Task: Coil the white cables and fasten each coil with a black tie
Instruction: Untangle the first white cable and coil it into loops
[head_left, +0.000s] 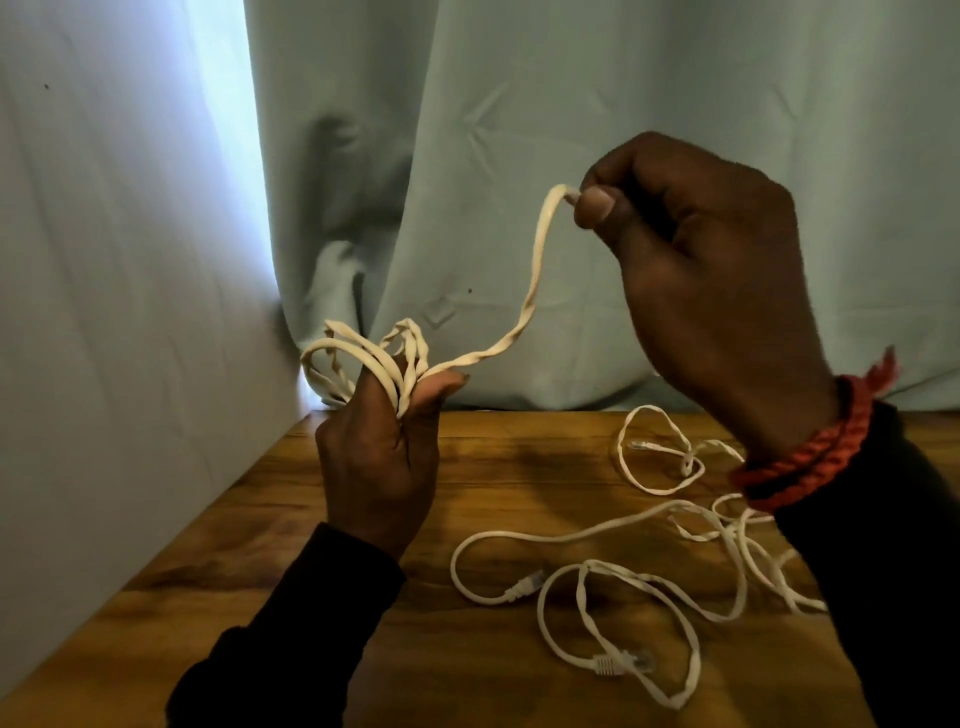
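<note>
Now the left hand (376, 457) grips the coil (363, 364); the right hand (701, 270), at two o'clock, pinches the flat cable's (524, 317) end. Untwist it, lay final loop flat.

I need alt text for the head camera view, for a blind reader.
A left hand holds a white cable coil while the right hand pinches its free end. More loose white cables lie on the wooden table.
</note>
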